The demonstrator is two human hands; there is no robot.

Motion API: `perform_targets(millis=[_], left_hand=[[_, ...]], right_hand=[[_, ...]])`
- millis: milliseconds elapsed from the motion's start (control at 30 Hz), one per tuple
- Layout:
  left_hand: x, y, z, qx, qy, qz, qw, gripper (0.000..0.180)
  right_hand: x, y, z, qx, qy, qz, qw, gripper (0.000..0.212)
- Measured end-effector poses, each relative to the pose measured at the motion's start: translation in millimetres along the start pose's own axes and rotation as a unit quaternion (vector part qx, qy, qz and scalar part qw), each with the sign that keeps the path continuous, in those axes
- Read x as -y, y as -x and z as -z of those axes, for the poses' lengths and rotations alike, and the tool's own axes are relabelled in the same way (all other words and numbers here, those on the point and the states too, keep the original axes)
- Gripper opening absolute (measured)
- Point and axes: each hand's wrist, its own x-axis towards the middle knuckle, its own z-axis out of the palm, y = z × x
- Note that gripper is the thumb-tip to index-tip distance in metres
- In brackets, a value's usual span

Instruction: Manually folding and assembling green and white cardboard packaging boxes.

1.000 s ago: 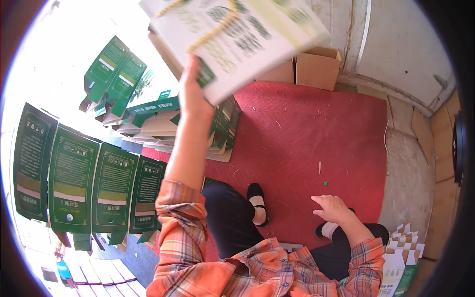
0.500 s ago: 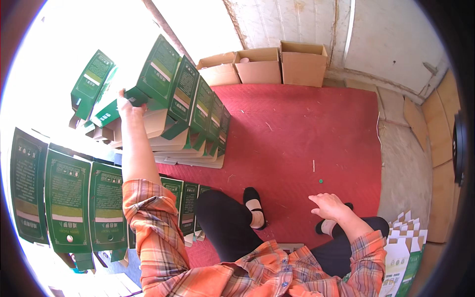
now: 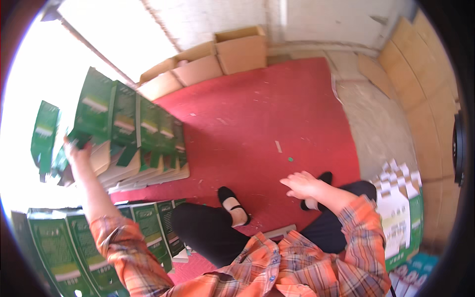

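Observation:
My left hand (image 3: 78, 149) reaches out to the left, fingers curled round the lower corner of a green printed carton (image 3: 95, 106). The carton belongs to a row of similar green cartons (image 3: 148, 121) with cream flaps sticking out underneath. Another green panel (image 3: 44, 127) stands just left of that hand, washed out by bright light. Over the red mat, my right hand (image 3: 300, 185) hangs in front of my lap with its fingers stretched out and nothing in them. The left fingertips are partly hidden and blurred.
Three open brown boxes (image 3: 242, 52) line the mat's far edge. More green cartons (image 3: 54, 242) stand at the lower left. White-and-green flattened cartons (image 3: 398, 213) are at my right, with brown cardboard (image 3: 420, 89) along the wall. Scraps lie on the red mat (image 3: 257, 123).
The view has swung to the right, so the scene sits further left. My left hand stays at the green carton. My right hand stays stretched out over the mat.

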Motion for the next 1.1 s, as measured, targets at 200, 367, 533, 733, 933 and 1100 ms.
perform_targets(millis=[200, 367, 533, 733, 933, 1100], left_hand=[[135.4, 28.6, -53.0, -0.221, 0.009, 0.148, 0.964, 0.041], [191.1, 174.3, -172.2, -0.282, -0.285, -0.113, 0.909, 0.068], [242.0, 308.3, -259.9, -0.020, -0.334, -0.241, 0.911, 0.043], [354.0, 421.2, -313.7, 0.391, -0.431, -0.126, 0.803, 0.044], [360.1, 448.2, -340.7, 0.585, -0.490, 0.102, 0.638, 0.057], [368.4, 451.5, -353.7, 0.606, -0.493, 0.048, 0.623, 0.060]], right_hand=[[-6.5, 20.2, -2.0, 0.021, 0.024, -0.093, 0.995, 0.032], [-14.9, 37.5, 0.2, 0.022, 0.029, -0.134, 0.990, 0.032], [-11.4, 29.9, 15.2, -0.021, 0.027, -0.114, 0.993, 0.036], [-16.1, 59.2, 77.0, -0.259, -0.012, -0.117, 0.959, 0.039], [-44.9, 167.4, 96.1, -0.503, -0.161, -0.244, 0.813, 0.038], [-85.9, 291.3, -5.8, -0.435, -0.056, -0.517, 0.735, 0.038]])
